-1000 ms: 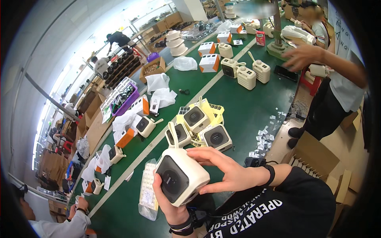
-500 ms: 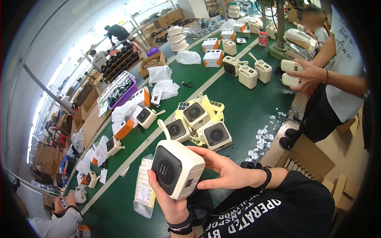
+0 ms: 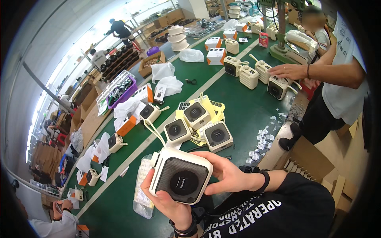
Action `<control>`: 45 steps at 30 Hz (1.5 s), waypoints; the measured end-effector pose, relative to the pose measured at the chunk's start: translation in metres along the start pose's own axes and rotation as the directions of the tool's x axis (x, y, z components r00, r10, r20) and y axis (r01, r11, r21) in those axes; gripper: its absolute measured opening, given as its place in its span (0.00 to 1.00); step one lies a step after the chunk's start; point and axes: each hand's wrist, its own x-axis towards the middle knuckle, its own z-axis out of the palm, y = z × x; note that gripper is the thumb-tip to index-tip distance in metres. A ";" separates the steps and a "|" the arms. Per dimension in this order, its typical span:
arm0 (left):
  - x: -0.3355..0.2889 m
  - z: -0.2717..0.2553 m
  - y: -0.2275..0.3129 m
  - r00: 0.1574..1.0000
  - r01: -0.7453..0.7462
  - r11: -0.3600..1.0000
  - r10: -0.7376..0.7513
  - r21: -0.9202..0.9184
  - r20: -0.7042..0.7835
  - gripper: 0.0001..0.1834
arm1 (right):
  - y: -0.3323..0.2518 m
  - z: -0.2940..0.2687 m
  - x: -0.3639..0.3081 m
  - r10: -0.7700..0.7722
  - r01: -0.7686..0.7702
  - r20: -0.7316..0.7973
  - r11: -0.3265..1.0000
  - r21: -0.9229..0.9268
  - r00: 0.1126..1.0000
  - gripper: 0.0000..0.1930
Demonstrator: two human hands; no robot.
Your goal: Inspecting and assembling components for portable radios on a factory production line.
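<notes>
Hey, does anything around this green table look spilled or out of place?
Yes: small white scraps lie strewn along the right edge of the green table, like spilled litter. The cream speaker between your left hand and right hand shows no obvious damage.

My left hand (image 3: 170, 206) sits between six and seven o'clock, curled upward in a hold, one digit reaching toward twelve on the outer side and another, bent, beside it. My left wrist (image 3: 182, 223) comes up from six. My right hand (image 3: 232, 176), near five, reaches inward: the index finger (image 3: 210, 157) stretches toward ten, the thumb (image 3: 217, 187) between eight and nine. My right forearm (image 3: 277, 179) runs back toward three.
</notes>
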 end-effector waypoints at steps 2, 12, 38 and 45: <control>0.000 -0.003 0.000 1.000 -0.010 1.000 0.010 0.013 0.009 0.33 | -0.001 0.007 0.001 0.021 -0.022 -0.058 1.000 -0.014 0.998 0.40; -0.009 -0.037 -0.009 0.931 0.319 0.943 -0.293 -0.098 0.217 0.38 | 0.022 0.027 0.009 -0.677 0.518 0.221 0.272 -0.811 0.702 0.28; -0.013 -0.091 -0.015 0.857 0.483 0.837 -0.392 -0.256 0.335 0.57 | 0.018 0.036 0.041 0.127 -0.060 0.134 0.906 -0.418 0.983 0.19; 0.004 -0.142 -0.010 0.810 0.539 0.839 -0.491 -0.074 0.321 0.44 | 0.035 -0.010 0.127 -0.055 0.076 0.053 0.679 -0.730 0.997 0.29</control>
